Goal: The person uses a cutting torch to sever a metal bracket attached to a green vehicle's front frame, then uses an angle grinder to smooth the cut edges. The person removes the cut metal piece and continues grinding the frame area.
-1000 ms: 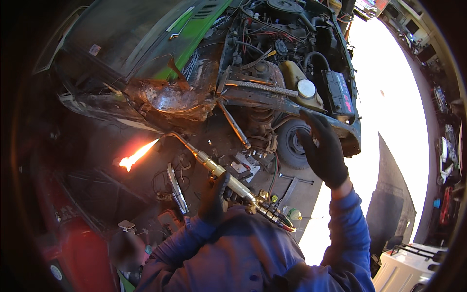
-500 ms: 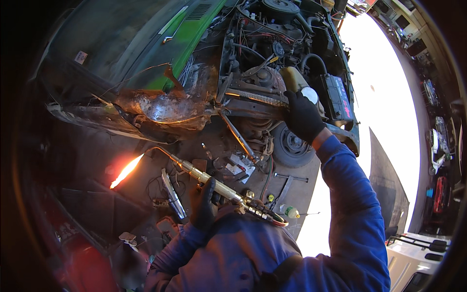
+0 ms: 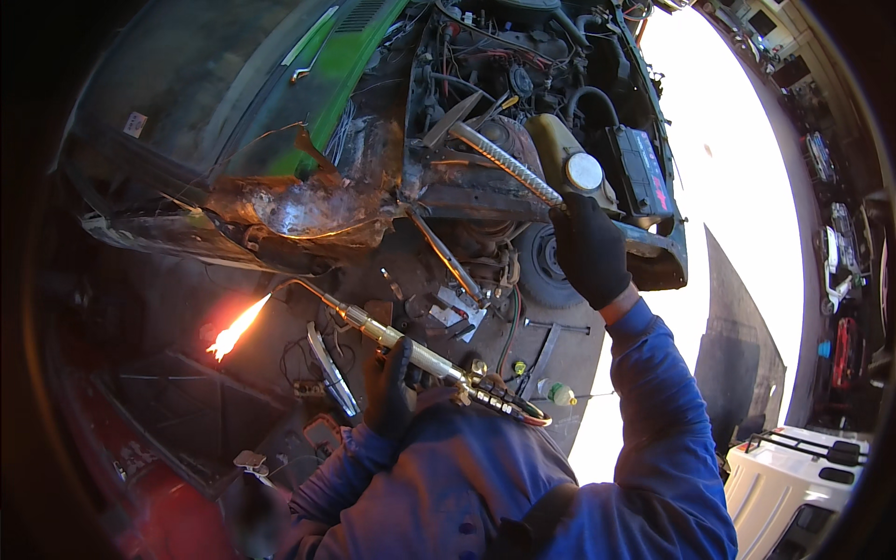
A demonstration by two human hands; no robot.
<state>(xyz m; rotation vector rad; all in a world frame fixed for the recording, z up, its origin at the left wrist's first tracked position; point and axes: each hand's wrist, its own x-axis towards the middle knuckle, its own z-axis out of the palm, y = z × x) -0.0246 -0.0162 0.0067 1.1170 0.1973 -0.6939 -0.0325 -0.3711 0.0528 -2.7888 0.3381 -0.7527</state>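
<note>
My left hand [image 3: 390, 392], in a black glove, is closed around the brass body of a gas torch [image 3: 420, 355]. An orange flame [image 3: 239, 327] burns from the torch's bent tip, pointing down and left, apart from the car. My right hand [image 3: 594, 247], gloved too, grips the ribbed handle of a hammer [image 3: 509, 166]. Its pointed metal head lies over the inner edge of the engine bay; whether it touches there I cannot tell. Left of the hammer is the car's bare, rusty body panel [image 3: 299, 210], scorched and shiny in places.
The open engine bay [image 3: 523, 56] holds a battery [image 3: 639, 173] and a yellowish reservoir [image 3: 555, 154] with a white cap. A wheel [image 3: 546, 266] shows beneath. Tools, a plastic bottle [image 3: 557, 392] and a hose [image 3: 511, 327] lie on the floor. A white vehicle [image 3: 779, 495] stands lower right.
My right hand has tilted the hammer, and its head now shows above the engine bay edge. The left hand keeps its hold on the burning torch. The whole view has shifted slightly.
</note>
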